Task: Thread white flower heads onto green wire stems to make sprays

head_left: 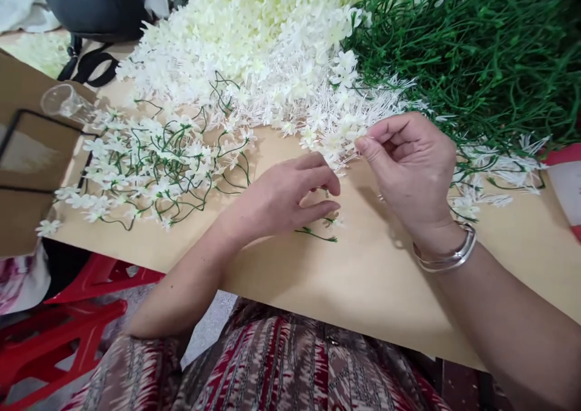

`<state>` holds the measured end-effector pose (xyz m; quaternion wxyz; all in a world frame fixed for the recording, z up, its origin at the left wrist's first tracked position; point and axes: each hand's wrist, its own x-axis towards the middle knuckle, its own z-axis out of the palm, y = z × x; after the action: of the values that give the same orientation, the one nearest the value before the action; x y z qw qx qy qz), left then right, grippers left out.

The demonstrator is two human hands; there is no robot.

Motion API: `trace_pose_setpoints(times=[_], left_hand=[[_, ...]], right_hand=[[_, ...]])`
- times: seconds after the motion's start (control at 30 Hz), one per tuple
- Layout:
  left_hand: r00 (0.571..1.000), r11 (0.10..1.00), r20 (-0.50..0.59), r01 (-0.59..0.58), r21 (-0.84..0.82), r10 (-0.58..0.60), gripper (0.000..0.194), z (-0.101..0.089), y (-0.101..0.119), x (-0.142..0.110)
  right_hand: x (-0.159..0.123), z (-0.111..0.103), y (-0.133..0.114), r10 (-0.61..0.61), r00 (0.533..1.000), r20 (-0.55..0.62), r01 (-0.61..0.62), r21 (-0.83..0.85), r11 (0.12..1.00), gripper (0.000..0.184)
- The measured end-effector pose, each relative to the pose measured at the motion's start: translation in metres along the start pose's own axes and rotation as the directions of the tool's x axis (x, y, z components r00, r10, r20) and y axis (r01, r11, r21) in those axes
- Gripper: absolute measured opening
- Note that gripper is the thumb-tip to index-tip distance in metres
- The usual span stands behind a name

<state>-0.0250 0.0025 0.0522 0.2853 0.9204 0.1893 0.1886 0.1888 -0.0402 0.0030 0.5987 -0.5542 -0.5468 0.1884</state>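
The left hand is above the table, its thumb and bent fingers standing apart, with a gap between the tips. Just below these fingertips, on the near side, a short green stem lies on the table. The right hand has its thumb and forefinger pressed together at the tips; I cannot tell if something small is between them. These tips are at the near edge of a large heap of white flowers, which spreads beyond both hands. To the right of the heap, beyond the right fingers, is a pile of green stems. Well left of the left fingers, flowers with green stems lie in a loose group.
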Motion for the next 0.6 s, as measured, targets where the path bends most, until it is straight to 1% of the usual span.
trace_pose_setpoints(times=[0.03, 0.1, 0.17, 0.23, 0.27, 0.33, 0.4, 0.47, 0.53, 0.6], left_hand=[[0.999, 0.997, 0.032, 0.037, 0.063, -0.039, 0.01, -0.006, 0.006, -0.005], [0.992, 0.981, 0.018, 0.12, 0.151, -0.124, 0.012, -0.013, 0.017, -0.015], [0.983, 0.969, 0.005, 0.178, 0.17, -0.181, 0.018, -0.01, 0.024, -0.027], [0.981, 0.969, 0.045, 0.177, 0.173, -0.188, 0.027, 0.001, 0.025, -0.039], [0.982, 0.965, 0.052, 0.171, 0.197, -0.184, 0.028, 0.009, 0.024, -0.043], [0.983, 0.949, 0.042, 0.16, 0.27, -0.177, 0.021, 0.024, 0.019, -0.05], [0.985, 0.939, 0.034, 0.153, 0.309, -0.172, 0.018, 0.032, 0.014, -0.051], [0.989, 0.946, 0.041, 0.124, 0.301, -0.143, 0.018, 0.032, 0.01, -0.05], [0.993, 0.962, 0.049, 0.094, 0.257, -0.11, 0.019, 0.026, 0.006, -0.047], [0.993, 0.97, 0.022, 0.11, 0.218, -0.118, 0.022, 0.018, 0.002, -0.043]], right_hand=[[0.001, -0.001, 0.002, -0.007, 1.0, -0.008, 0.007, 0.002, 1.0, 0.011], [0.002, -0.003, 0.007, -0.006, 0.999, -0.035, 0.007, 0.025, 1.0, 0.012], [0.003, -0.003, 0.011, 0.009, 0.998, -0.054, -0.007, 0.045, 0.999, 0.012], [0.002, -0.003, 0.013, 0.03, 0.998, -0.06, -0.026, 0.057, 0.998, 0.013], [0.002, -0.004, 0.012, 0.038, 0.998, -0.059, -0.034, 0.061, 0.998, 0.013], [0.001, -0.005, 0.006, 0.041, 0.998, -0.052, -0.038, 0.062, 0.997, 0.014], [0.0, -0.007, -0.004, 0.042, 0.999, -0.032, -0.04, 0.051, 0.998, 0.015], [-0.002, -0.011, -0.017, 0.057, 0.998, -0.004, -0.057, 0.041, 0.998, 0.015], [-0.006, -0.016, -0.029, 0.088, 0.996, 0.033, -0.089, 0.039, 0.995, 0.015], [-0.012, -0.022, -0.037, 0.126, 0.989, 0.084, -0.128, 0.019, 0.992, 0.015]])
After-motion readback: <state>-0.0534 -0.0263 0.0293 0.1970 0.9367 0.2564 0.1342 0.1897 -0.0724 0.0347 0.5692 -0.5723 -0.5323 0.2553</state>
